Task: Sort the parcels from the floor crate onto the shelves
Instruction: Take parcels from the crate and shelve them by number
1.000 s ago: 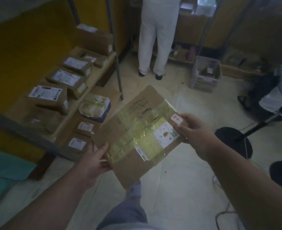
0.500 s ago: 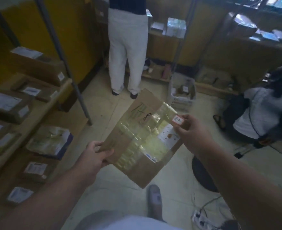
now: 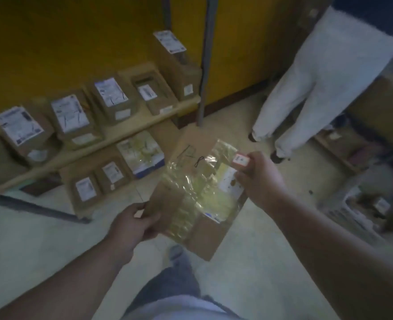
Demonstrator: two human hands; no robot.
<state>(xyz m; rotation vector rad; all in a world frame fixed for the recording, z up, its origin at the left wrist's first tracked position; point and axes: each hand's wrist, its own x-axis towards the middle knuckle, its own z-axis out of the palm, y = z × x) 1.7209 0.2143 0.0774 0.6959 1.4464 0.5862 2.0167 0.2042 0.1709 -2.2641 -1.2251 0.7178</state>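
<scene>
— Where's the parcel?
— The flat cardboard parcel point(image 3: 197, 192), taped in yellow, is held above the floor point(image 3: 248, 250): left hand point(image 3: 133, 225) pinching its near-left edge, right hand point(image 3: 260, 179) gripping the far-right edge by a red sticker point(image 3: 241, 160).
— What's around?
— Labelled boxes point(image 3: 112, 98) fill the shelf point(image 3: 130, 132) at left. A person in white trousers point(image 3: 318, 88) stands behind.

A wooden shelf point(image 3: 130, 132) carries five labelled boxes point(image 3: 112, 98) in a row; below it, more boxes point(image 3: 98, 183) sit.
</scene>
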